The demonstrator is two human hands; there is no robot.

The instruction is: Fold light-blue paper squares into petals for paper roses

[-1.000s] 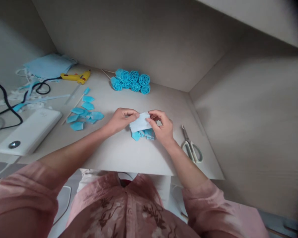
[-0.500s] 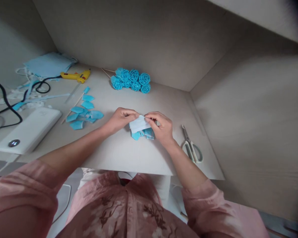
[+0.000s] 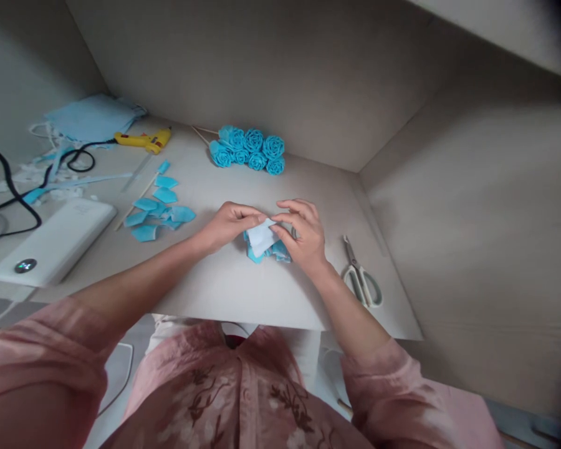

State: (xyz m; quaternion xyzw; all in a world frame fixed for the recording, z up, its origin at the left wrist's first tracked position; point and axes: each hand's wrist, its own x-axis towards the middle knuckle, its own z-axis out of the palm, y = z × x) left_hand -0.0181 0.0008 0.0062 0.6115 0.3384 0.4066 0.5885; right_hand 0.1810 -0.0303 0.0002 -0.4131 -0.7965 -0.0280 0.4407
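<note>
A small white piece of fabric (image 3: 262, 238) is held up between my hands. My left hand (image 3: 231, 226) pinches its upper left edge between thumb and fingers. On the other side, my right hand (image 3: 303, 234) grips the upper right edge between thumb and index finger, its other fingers lifted away. Below the fabric lie several blue fabric pieces (image 3: 280, 251) on the table, partly covered by it. More blue cut petals (image 3: 156, 212) are spread to the left of my left hand, beside a thin wooden stick (image 3: 138, 201) with a blue tip.
Several blue fabric roses (image 3: 252, 149) lie at the back. A yellow glue gun (image 3: 144, 142), a stack of blue face masks (image 3: 91, 118) and a white power bank (image 3: 56, 243) with cables are on the left. Scissors (image 3: 359, 274) lie to the right near the table edge.
The white fabric has tilted and looks narrower between my hands. The fingers of my right hand have spread upward, while my left hand stays nearly in place.
</note>
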